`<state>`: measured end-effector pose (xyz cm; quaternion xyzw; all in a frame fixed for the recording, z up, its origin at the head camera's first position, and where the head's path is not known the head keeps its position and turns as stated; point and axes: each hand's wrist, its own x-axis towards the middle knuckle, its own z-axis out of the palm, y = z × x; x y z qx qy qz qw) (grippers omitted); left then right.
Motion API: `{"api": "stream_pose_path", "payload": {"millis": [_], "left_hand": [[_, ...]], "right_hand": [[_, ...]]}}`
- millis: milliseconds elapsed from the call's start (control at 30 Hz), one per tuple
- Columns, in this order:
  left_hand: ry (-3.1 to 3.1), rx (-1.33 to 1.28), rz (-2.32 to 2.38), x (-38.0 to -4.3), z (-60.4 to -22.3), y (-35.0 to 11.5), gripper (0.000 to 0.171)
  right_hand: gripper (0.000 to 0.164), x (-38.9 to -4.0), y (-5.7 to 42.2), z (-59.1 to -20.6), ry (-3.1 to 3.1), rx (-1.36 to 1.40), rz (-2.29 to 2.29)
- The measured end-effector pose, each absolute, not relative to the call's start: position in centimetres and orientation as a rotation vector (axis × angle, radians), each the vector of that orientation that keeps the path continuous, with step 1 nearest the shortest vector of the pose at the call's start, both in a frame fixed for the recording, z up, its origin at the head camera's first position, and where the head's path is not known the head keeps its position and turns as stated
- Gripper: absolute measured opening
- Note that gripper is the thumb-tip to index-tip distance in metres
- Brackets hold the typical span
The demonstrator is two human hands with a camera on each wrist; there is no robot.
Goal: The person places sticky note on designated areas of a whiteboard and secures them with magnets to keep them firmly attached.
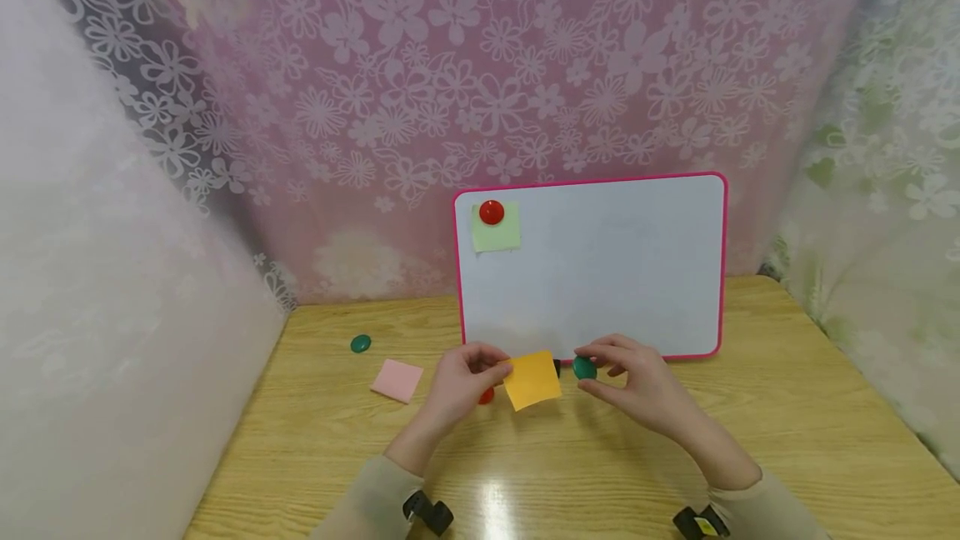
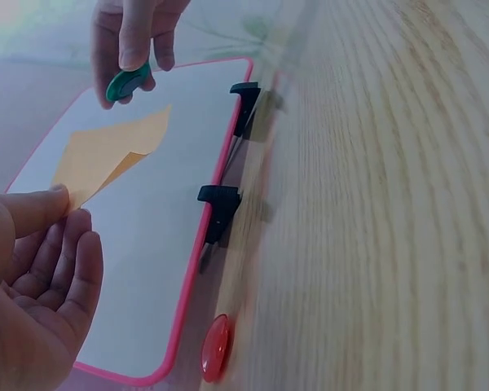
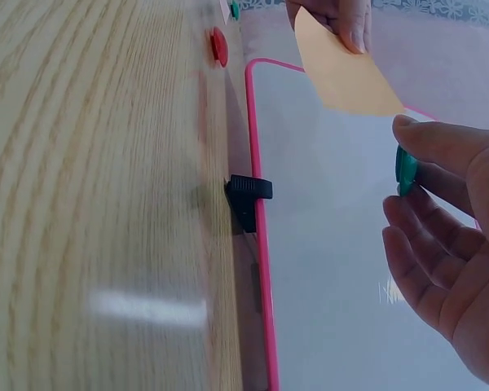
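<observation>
Your left hand [image 1: 467, 383] pinches an orange sticky note [image 1: 532, 380] between thumb and fingers by one corner. The note is square and plain, bright orange in the head view and paler in the wrist views, with one edge curling over. It is in the air in front of the whiteboard's lower edge.

Your right hand [image 1: 639, 383] pinches a round green magnet [image 1: 584, 368] just to the right of the note — apart from it — with a dark grey disc on its underside.

The whiteboard [image 1: 600, 273] has a pink frame and stands upright on the counter [image 1: 787, 415] in black clips [image 2: 220, 210]. At its upper left, a red magnet sits on a pale green sticky note [image 1: 497, 238]. To your left, a pink sticky note [image 1: 397, 381] lies near another green magnet [image 1: 361, 343].
</observation>
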<state>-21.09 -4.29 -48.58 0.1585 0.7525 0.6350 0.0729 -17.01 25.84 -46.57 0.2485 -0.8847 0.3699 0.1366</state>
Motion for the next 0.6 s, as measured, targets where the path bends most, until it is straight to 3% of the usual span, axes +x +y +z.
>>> {"api": "stream_pose_path", "payload": {"millis": [600], "left_hand": [[2.27, 0.519, 1.934, -22.3, -48.4, -1.7, 0.009]], "right_hand": [[0.042, -17.5, 26.5, -46.4, -2.524, 0.686, 1.026]]}}
